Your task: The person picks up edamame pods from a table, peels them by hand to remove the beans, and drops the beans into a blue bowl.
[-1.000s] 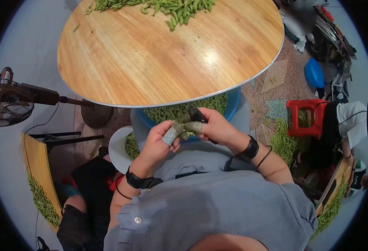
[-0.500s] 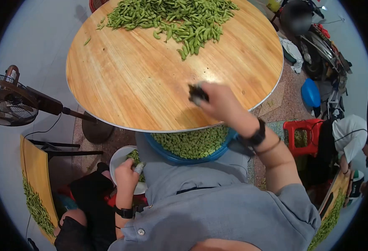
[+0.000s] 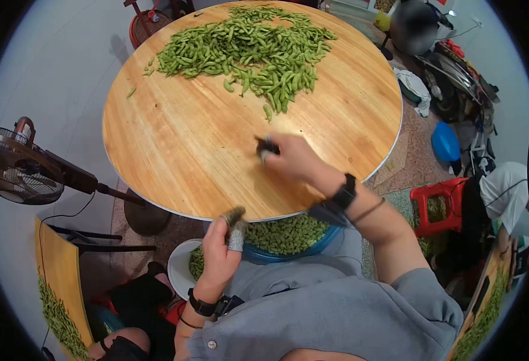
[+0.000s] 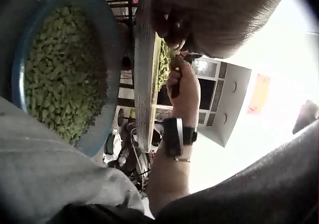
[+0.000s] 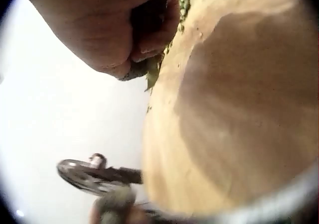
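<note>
Over the front half of the round wooden table [image 3: 186, 156], my right hand [image 3: 291, 157] curls round a small black tool [image 5: 148, 13], its far end mostly hidden. A green, pointed pod-like piece [image 5: 153, 75] shows at its wrapped fingertips. A little nearer to me, at the table's front edge, my left hand [image 3: 221, 253] is raised with loosely bent fingers and nothing visible in it. One digit has a silvery wrap [image 3: 236, 238], another a green-stained cover [image 3: 234, 215]. Beyond the right hand, green soybean pods [image 3: 240, 51] lie heaped on the table.
Below the table edge, a blue basin [image 4: 20, 79] is full of small green pieces. To its left stands a white bucket [image 3: 181, 265] with green pods inside. A fan [image 3: 24, 165] is at the left, a red stool [image 3: 421, 207] at the right, with people seated on both sides.
Both hands were together over the basin. My right hand then moved up over the table, while the left dipped to the white bucket and rose again to the table edge. The view has tilted up.
</note>
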`<action>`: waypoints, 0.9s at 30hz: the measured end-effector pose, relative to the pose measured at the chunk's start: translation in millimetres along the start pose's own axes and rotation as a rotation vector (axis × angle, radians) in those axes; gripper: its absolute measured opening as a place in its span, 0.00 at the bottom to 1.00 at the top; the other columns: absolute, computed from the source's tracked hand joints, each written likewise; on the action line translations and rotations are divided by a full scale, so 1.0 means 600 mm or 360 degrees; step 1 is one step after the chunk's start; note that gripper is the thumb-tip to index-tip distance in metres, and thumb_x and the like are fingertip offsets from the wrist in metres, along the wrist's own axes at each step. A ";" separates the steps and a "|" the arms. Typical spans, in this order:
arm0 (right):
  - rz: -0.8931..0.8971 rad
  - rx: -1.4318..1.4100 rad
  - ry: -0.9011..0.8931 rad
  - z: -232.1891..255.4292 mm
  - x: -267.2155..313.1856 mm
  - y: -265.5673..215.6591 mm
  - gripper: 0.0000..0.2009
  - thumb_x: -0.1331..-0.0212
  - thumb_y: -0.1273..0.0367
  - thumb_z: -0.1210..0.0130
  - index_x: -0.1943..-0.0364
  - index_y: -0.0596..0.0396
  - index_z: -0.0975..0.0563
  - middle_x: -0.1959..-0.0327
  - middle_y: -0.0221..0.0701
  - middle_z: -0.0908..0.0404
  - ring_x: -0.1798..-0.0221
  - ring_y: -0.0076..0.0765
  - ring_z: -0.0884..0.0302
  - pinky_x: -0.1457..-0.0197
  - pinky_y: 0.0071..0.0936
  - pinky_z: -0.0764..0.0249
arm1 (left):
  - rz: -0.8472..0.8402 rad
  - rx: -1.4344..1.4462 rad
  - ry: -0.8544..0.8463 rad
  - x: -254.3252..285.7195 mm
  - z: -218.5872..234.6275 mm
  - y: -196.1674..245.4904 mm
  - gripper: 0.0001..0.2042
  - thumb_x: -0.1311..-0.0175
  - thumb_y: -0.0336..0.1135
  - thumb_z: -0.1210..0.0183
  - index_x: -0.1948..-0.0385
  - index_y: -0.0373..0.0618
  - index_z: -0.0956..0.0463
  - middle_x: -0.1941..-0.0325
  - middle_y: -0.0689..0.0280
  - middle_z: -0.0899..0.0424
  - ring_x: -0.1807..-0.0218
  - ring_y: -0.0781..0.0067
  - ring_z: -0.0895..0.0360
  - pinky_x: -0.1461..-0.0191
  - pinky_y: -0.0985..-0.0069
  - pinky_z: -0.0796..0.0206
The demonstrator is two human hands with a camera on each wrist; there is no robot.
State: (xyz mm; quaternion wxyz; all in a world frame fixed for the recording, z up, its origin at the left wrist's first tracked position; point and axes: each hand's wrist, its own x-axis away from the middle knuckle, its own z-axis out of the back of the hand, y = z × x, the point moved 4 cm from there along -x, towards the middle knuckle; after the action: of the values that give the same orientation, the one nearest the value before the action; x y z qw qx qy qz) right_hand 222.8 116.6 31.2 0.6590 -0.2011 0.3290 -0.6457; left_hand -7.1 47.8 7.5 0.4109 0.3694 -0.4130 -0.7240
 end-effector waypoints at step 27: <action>-0.0080 -0.0948 -0.0587 0.000 0.222 -0.022 0.22 0.39 0.73 0.57 0.39 0.59 0.36 0.51 0.38 0.24 0.49 0.30 0.27 0.46 0.25 0.32 | 0.0223 0.0463 -0.0610 -0.013 -0.092 0.033 0.07 0.36 0.28 0.49 0.62 0.36 0.25 0.71 0.70 0.24 0.66 0.84 0.31 0.62 0.83 0.36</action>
State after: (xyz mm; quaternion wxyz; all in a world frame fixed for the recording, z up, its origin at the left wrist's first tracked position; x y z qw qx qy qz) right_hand 206.4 -15.7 17.1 0.6038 -0.5057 0.3733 -0.4902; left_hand 50.1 32.4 5.5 0.3168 0.2510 -0.6078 -0.6835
